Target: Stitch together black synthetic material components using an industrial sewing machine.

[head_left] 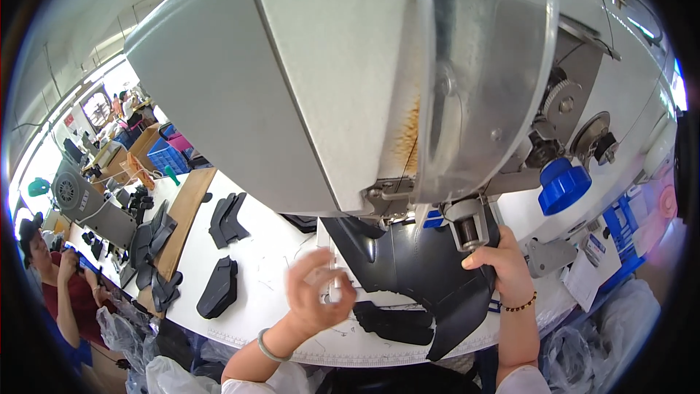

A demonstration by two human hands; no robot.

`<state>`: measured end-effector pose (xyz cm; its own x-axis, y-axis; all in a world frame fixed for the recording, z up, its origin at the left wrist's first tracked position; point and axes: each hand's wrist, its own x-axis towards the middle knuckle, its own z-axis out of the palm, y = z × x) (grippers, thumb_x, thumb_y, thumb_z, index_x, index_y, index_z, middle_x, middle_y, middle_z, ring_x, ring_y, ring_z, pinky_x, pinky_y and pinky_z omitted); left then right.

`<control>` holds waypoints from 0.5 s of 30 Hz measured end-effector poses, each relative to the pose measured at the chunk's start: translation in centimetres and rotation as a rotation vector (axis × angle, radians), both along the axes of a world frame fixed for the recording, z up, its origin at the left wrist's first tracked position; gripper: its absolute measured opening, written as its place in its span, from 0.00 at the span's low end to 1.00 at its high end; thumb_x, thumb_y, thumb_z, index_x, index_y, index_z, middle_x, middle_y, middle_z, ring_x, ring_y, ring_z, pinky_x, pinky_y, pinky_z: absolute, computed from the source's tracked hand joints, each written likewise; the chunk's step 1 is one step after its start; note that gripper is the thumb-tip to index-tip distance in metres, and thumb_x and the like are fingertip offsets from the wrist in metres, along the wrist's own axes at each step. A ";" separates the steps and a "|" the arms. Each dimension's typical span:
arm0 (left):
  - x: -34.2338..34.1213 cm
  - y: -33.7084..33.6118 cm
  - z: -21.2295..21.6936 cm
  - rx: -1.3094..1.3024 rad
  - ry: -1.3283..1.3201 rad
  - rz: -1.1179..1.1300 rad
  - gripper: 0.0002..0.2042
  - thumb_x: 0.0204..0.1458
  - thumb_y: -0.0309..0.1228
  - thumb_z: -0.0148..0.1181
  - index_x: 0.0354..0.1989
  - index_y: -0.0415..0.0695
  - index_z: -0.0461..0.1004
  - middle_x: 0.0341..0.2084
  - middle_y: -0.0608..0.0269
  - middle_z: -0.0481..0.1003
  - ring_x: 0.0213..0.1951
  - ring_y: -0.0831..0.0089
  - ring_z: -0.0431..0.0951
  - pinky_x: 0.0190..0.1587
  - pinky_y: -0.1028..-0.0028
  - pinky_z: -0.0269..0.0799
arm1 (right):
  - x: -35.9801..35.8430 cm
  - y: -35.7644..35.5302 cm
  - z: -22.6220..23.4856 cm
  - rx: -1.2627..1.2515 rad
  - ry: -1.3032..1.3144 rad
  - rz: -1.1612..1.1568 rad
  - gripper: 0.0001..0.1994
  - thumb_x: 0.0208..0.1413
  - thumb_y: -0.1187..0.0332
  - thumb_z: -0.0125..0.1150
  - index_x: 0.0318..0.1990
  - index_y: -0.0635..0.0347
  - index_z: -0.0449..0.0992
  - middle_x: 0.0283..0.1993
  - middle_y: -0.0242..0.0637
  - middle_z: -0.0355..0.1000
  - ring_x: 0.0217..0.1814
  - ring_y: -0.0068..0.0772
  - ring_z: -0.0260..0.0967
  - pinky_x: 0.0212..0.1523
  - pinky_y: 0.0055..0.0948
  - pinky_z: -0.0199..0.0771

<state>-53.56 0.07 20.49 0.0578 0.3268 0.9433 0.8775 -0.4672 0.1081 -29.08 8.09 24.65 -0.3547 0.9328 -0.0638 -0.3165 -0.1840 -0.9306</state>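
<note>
In front of me a large black panel (412,259), smooth like leather, lies under the head of a sewing machine (292,87). My right hand (507,270) grips the panel's right edge, thumb on top and the other fingers mostly hidden. Left of the panel my left hand (317,292) is raised over the white table, slightly blurred. Its fingers are loosely curled and apart, with nothing visible in them. A smaller black piece (394,322) rests by the panel's near edge. The machine's roller part (467,230) sits close to my right thumb.
More black pieces (219,288) lie on the white table (262,314) at the left, beside a wooden board (186,226). A blue knob (564,186) sticks out from the machine's right. Clear plastic bags (583,335) flank the table. Another person (69,284) works at far left.
</note>
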 end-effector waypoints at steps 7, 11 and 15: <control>0.9 0.8 0.8 -0.033 0.304 -0.232 0.13 0.37 0.16 0.64 0.35 0.38 0.76 0.35 0.59 0.75 0.42 0.65 0.77 0.37 0.76 0.75 | 0.2 -0.2 -0.3 0.051 0.014 0.018 0.17 0.30 0.81 0.59 0.34 0.65 0.71 0.28 0.29 0.68 0.26 0.20 0.65 0.29 0.20 0.67; 0.7 1.1 0.8 0.027 0.333 -0.233 0.11 0.37 0.17 0.64 0.32 0.38 0.77 0.33 0.60 0.76 0.39 0.66 0.78 0.35 0.76 0.75 | 0.2 0.0 -0.8 0.053 0.011 0.000 0.18 0.31 0.82 0.58 0.37 0.67 0.71 0.29 0.33 0.70 0.27 0.22 0.68 0.32 0.21 0.69; 0.5 1.2 1.2 0.069 0.416 -0.231 0.10 0.38 0.18 0.64 0.32 0.38 0.78 0.32 0.61 0.76 0.38 0.66 0.78 0.33 0.77 0.75 | 0.2 0.0 -0.5 0.057 0.032 0.009 0.18 0.31 0.82 0.58 0.37 0.69 0.71 0.29 0.36 0.71 0.26 0.24 0.69 0.30 0.22 0.71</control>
<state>-53.05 1.26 21.69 0.4984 0.1980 0.8440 0.7119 -0.6491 -0.2682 -28.87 8.05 24.12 -0.3638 0.9315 0.0008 -0.3452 -0.1340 -0.9289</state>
